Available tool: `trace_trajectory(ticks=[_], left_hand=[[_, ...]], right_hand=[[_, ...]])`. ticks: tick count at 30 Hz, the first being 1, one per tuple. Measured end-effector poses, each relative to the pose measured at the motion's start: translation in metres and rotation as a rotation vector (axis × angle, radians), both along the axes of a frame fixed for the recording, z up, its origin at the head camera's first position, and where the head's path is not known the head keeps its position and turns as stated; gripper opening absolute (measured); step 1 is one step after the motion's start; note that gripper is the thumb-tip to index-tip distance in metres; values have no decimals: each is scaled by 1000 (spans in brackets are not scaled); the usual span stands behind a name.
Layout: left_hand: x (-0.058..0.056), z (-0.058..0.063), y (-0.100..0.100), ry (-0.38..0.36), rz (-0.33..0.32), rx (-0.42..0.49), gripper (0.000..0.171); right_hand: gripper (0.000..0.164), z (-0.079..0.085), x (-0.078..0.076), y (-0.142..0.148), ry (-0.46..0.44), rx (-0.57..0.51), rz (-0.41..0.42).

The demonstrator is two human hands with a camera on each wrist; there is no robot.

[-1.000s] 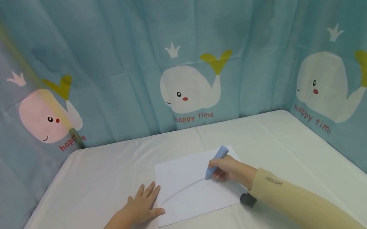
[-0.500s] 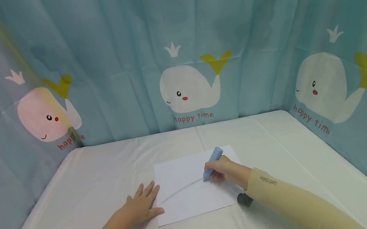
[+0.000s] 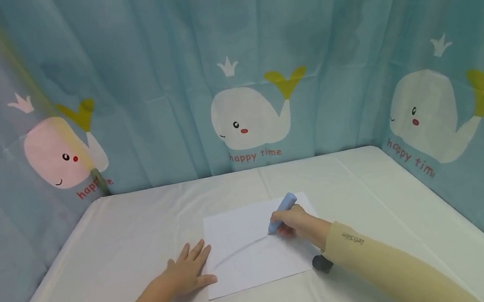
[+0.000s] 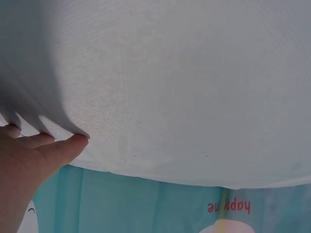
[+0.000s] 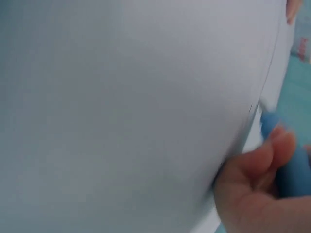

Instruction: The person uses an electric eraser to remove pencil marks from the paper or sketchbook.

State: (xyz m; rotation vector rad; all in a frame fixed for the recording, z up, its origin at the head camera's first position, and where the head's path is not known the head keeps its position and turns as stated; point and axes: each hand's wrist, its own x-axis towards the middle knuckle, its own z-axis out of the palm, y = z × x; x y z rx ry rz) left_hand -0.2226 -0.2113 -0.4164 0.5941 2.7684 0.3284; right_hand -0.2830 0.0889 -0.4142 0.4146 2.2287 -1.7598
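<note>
A sheet of white paper (image 3: 235,226) lies on the white-covered table. My left hand (image 3: 187,271) rests flat with spread fingers at the paper's left edge, its thumb over the border. In the left wrist view, the fingertips (image 4: 77,141) of that hand touch the white surface. My right hand (image 3: 292,219) pinches a light blue marker (image 3: 286,203) between thumb and fingers, tilted with its tip low, right at the paper. A faint grey streak (image 3: 240,249) runs from the tip toward the lower left. The right wrist view shows the marker (image 5: 294,170) partly hidden by the fingers.
Under the right cuff sits a small black round object (image 3: 321,264), beside the paper's lower right corner. The white table (image 3: 140,225) ends at a blue curtain (image 3: 155,80) with printed whales, which hangs behind it and along both sides.
My right hand has shifted slightly left with the marker, whose tip dipped and came back up a little. The black object moved along with the right arm. My left hand stays in place.
</note>
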Motion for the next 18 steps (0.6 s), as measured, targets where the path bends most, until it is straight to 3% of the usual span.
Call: trace_trajectory(ticks=[6,13,18], left_hand=[[0,0,1,1,0,-4,84],[3,5,2,-1,-7,-1,83],[2,2,1,-1,-1,2,83]], right_hand=[[31,0,1,2,-10,-25,26],[31,1,3,-1,7,-44,-14],[29,1,4,-3,20,-24,-31]])
